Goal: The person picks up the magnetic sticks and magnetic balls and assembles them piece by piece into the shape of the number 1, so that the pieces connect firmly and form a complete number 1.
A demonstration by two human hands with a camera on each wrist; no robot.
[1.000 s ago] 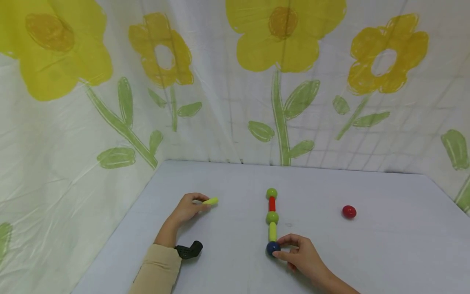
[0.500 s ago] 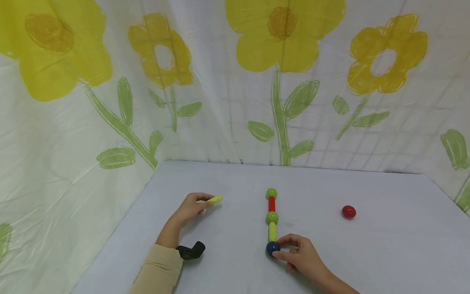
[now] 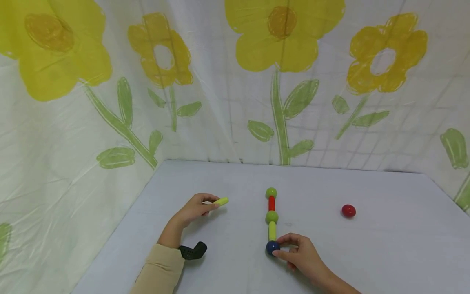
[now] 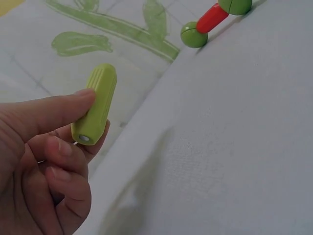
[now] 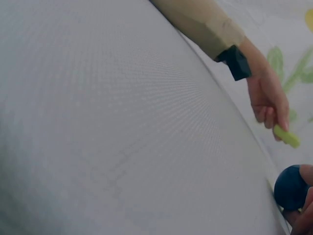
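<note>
My left hand (image 3: 196,208) pinches a yellow-green magnetic rod (image 4: 98,103) between thumb and fingers, above the left part of the table. A shiny metal dot shows on the rod's near end in the left wrist view. My right hand (image 3: 302,255) grips a dark blue ball (image 3: 273,248) at the near end of a straight chain. From that ball the chain runs away from me through a yellow-green rod (image 3: 272,231), a green ball (image 3: 272,217), a red rod (image 3: 271,203) and another green ball (image 3: 271,192). In the right wrist view the blue ball (image 5: 291,188) appears at the right edge.
A red ball (image 3: 348,210) lies alone on the white table (image 3: 389,245), right of the chain. A black wrist camera (image 3: 193,250) sticks out from the left sleeve. Behind the table hangs a white curtain (image 3: 216,102) with painted yellow flowers.
My left hand has moved a little to the right, toward the chain, carrying the yellow-green rod. The right hand stays on the blue ball, and the chain keeps its place.
</note>
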